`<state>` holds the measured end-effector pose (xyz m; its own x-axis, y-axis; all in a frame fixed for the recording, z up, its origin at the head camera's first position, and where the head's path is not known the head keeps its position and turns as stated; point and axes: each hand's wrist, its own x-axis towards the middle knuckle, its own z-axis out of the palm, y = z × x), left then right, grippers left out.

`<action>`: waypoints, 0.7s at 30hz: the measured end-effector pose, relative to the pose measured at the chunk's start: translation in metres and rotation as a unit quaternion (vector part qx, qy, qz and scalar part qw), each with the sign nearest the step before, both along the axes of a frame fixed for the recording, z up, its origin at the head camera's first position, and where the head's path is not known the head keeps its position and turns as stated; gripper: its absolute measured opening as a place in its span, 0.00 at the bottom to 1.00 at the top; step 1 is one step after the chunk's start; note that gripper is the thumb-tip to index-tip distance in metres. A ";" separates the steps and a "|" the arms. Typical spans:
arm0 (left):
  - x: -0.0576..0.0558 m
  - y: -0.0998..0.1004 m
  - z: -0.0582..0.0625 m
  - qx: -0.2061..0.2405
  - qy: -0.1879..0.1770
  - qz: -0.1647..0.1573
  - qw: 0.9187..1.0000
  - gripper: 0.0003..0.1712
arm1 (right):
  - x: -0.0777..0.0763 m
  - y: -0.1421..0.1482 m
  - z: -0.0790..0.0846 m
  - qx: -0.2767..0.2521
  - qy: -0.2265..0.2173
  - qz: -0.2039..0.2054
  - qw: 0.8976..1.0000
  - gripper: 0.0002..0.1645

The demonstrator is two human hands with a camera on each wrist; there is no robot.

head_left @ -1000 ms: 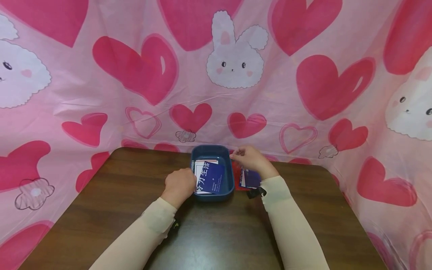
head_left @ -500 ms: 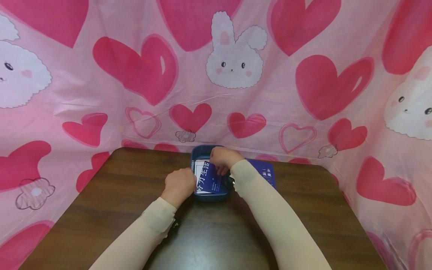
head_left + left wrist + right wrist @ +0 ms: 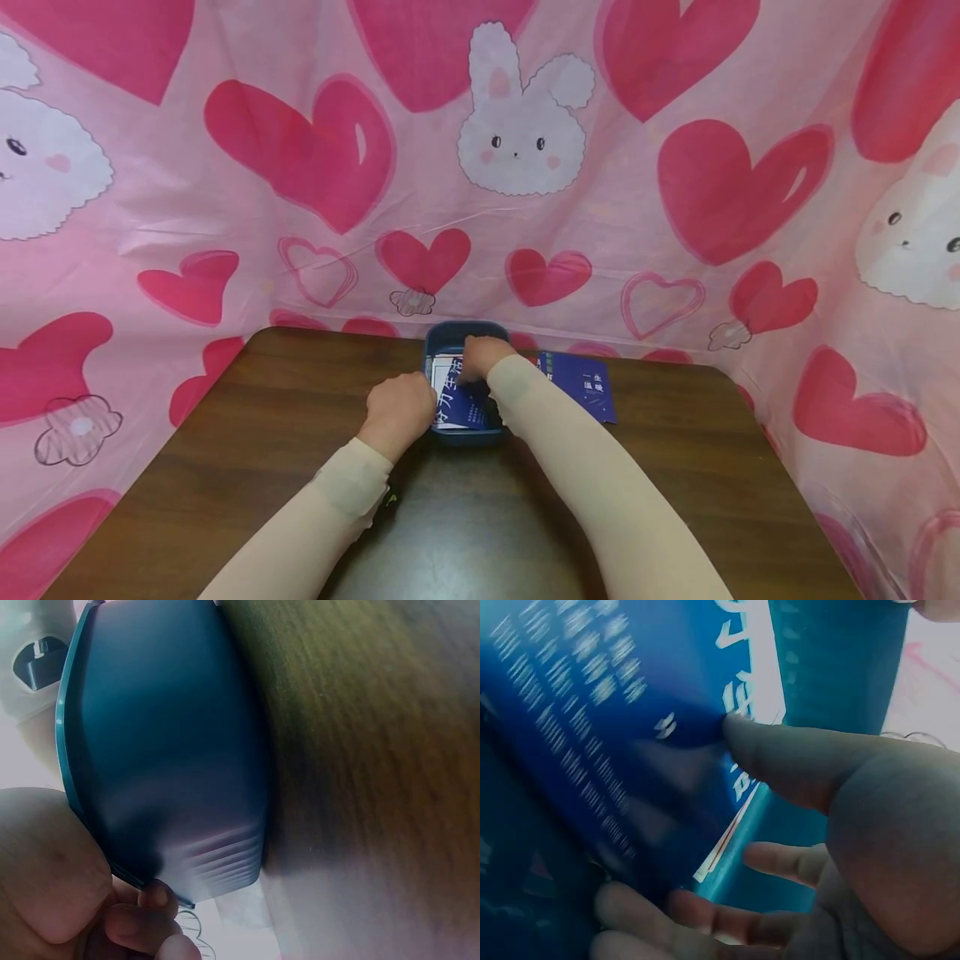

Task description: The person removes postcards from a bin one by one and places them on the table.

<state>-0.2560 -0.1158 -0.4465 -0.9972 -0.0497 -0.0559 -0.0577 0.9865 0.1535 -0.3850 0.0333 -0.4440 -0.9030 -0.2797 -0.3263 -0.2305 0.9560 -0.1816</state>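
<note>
A dark blue plastic bin (image 3: 467, 439) stands on the table near the back edge. Inside it lies a blue card (image 3: 463, 407) with white characters, white-edged cards showing beneath. My left hand (image 3: 401, 414) grips the bin's left rim; the left wrist view shows fingers (image 3: 154, 896) curled at the rim's corner. My right hand (image 3: 483, 358) reaches into the bin. In the right wrist view its thumb (image 3: 780, 754) lies on the blue card (image 3: 630, 712) and the other fingers (image 3: 712, 915) are at the card's lower edge, pinching it.
To the right of the bin lie more blue cards (image 3: 583, 387) on the brown wooden table (image 3: 450, 525), partly behind the right forearm. A pink cloth (image 3: 525, 225) with hearts and rabbits hangs close behind the table and at both sides.
My right hand has moved left, from above the cards beside the bin into the bin. The blue card there has shifted slightly. The left hand stays on the rim.
</note>
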 end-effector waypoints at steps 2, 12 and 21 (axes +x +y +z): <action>0.001 0.001 0.000 -0.002 0.008 -0.002 1.000 0.21 | -0.002 0.000 -0.002 -0.006 0.000 -0.012 1.000 0.58; 0.001 0.001 0.000 -0.002 0.011 0.000 1.000 0.20 | -0.034 -0.003 -0.025 -0.041 0.006 -0.005 0.999 0.53; 0.001 0.002 0.000 -0.002 0.003 0.005 1.000 0.19 | -0.028 0.020 0.000 -0.144 0.031 -0.027 0.989 0.40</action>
<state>-0.2555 -0.1134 -0.4461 -0.9969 -0.0601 -0.0499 -0.0670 0.9864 0.1500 -0.4132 0.0528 -0.4436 -0.9353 -0.3033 -0.1826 -0.1995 0.8776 -0.4359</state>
